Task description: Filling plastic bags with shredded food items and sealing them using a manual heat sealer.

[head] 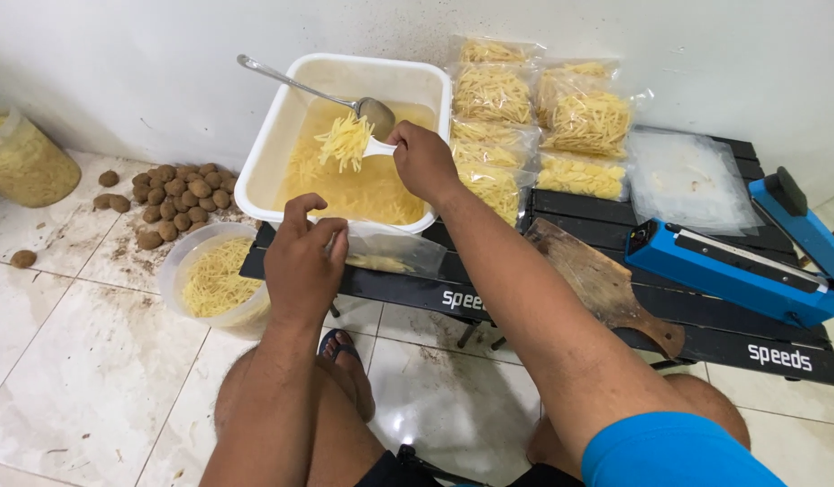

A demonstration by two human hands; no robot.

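Observation:
My right hand (423,160) grips a white scoop (374,147) that lifts a heap of pale yellow potato strips (345,140) above a white rectangular tub (271,135) filled with water and more strips. A metal spoon (345,99) rests inside the tub with its handle over the far left rim. My left hand (302,261) pinches the mouth of a clear plastic bag (394,252) that lies on the low black table (561,225), just in front of the tub.
Several sealed bags of strips (543,117) lie behind the tub. Empty clear bags (687,180), a blue heat sealer (751,266) and a wooden board (597,280) sit to the right. On the floor: a round bowl of strips (214,275), a pile of potatoes (178,194), a plastic jar (25,162).

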